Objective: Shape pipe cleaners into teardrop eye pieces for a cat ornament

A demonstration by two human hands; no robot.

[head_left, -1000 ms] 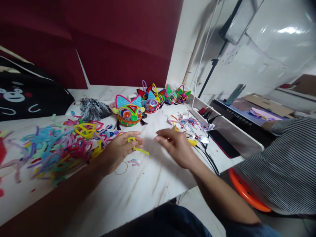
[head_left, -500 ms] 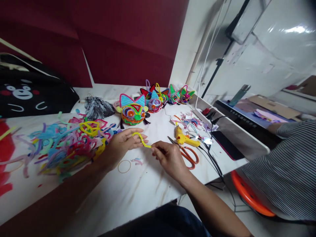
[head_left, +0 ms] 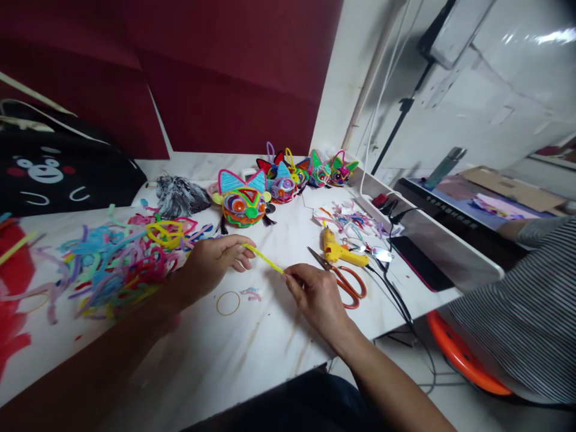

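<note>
A yellow pipe cleaner [head_left: 265, 259] stretches nearly straight between my two hands above the white table. My left hand [head_left: 220, 258] is closed on its left end, between thumb and fingers. The right end is pinched by the thumb and forefinger of my right hand [head_left: 315, 297]. Just behind stands a cat-like head [head_left: 244, 204] made of coloured pipe cleaners, with blue ears edged in pink. Orange-handled scissors [head_left: 346, 285] lie open beside my right hand. Left of my left hand is a heap of mixed pipe cleaners [head_left: 117, 258].
Several smaller cat-like heads [head_left: 283, 183] stand along the wall. A yellow glue gun [head_left: 342, 249], a phone [head_left: 420, 264] and cables [head_left: 396, 300] lie at the right. A rubber band [head_left: 228, 303] lies in front. A person in a striped top [head_left: 522, 312] sits at the right.
The yellow pipe cleaner was curved and is now pulled almost straight. My left hand's fingers have closed on it, and my right hand has shifted slightly right.
</note>
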